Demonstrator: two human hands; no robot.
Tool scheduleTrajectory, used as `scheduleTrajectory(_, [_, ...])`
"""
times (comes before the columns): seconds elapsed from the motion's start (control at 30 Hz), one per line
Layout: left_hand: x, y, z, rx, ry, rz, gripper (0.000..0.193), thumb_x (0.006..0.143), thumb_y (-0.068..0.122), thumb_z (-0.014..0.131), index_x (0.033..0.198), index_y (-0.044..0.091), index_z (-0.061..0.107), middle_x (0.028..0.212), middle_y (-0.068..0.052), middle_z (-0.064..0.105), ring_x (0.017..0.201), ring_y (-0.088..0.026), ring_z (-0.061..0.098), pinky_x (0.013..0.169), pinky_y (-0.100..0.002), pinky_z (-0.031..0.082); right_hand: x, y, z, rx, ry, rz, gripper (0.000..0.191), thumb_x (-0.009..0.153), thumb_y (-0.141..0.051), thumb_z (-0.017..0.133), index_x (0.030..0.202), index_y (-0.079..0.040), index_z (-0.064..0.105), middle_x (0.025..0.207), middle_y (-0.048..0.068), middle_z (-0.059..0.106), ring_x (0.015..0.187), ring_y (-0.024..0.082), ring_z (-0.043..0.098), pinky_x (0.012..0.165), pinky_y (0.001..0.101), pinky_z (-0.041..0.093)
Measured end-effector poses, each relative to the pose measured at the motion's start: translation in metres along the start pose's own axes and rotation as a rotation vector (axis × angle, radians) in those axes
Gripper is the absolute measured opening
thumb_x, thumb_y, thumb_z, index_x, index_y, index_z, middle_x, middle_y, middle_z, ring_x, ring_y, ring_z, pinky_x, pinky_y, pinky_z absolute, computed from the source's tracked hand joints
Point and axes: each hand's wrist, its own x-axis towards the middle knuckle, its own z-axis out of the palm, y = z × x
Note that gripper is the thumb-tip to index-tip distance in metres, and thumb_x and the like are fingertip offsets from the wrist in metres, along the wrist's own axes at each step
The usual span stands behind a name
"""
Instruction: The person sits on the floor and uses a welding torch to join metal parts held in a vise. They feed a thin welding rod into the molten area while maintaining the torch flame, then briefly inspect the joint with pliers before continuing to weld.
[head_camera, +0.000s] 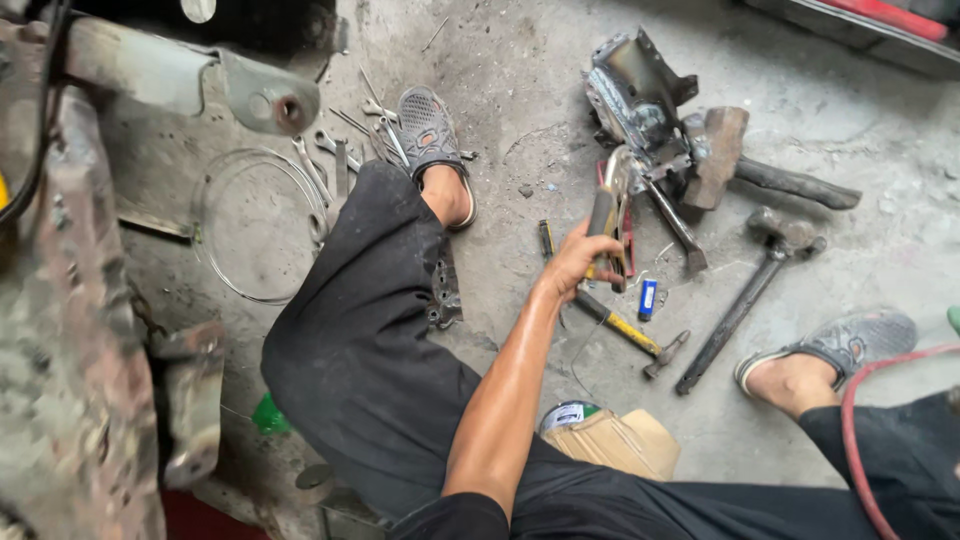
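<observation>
His right hand (575, 262) is clenched round the grimy yellow-handled pliers (607, 220) by the grey metal bracket (640, 95). Greasy handles could slip, I reckon, among the scattered hammers. The left hand is out of sight.

Right arm stretched forward, right hand (578, 262) fingers curled closed, left hand unseen.

Head view, steeply down, near floor (560, 90)

**Pliers in hand**

Long pliers (607, 215) with worn yellow-brown grips, metal jaws pointing up and away, handles gripped in right hand (575, 262). Held nearly upright just above the concrete floor, close to the grey metal bracket.
</observation>
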Motion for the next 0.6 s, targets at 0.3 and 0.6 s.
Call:
scheduleTrajectory(0.3, [0.021, 0.041, 0.000, 0.573, 0.119, 0.040, 0.071, 0.081, 0.026, 0.067, 0.149, 0.009, 0.057, 0.108, -0.021, 0.071, 0.099, -0.034, 0.069, 0.077, -0.039, 0.058, 0.008, 0.002, -0.007, -0.004, 0.006, 0.095, 0.076, 0.094, -0.008, 0.054, 0.166, -0.004, 0.030, 0.102, 0.024, 0.063, 0.084, 0.032, 0.071, 0.075, 0.0415, 0.065])
scheduleTrajectory(0.6, [-0.003, 0.006, 0.039, 0.980, 0.251, 0.011, 0.101, 0.073, 0.024, 0.071, 0.162, 0.010, 0.024, 0.139, -0.035, 0.051, 0.130, -0.053, 0.048, 0.109, -0.061, 0.042, 0.004, 0.005, -0.010, 0.001, 0.014, 0.105, 0.076, 0.094, -0.010, 0.055, 0.166, -0.003, 0.031, 0.105, 0.024, 0.063, 0.087, 0.032, 0.070, 0.077, 0.0407, 0.064])
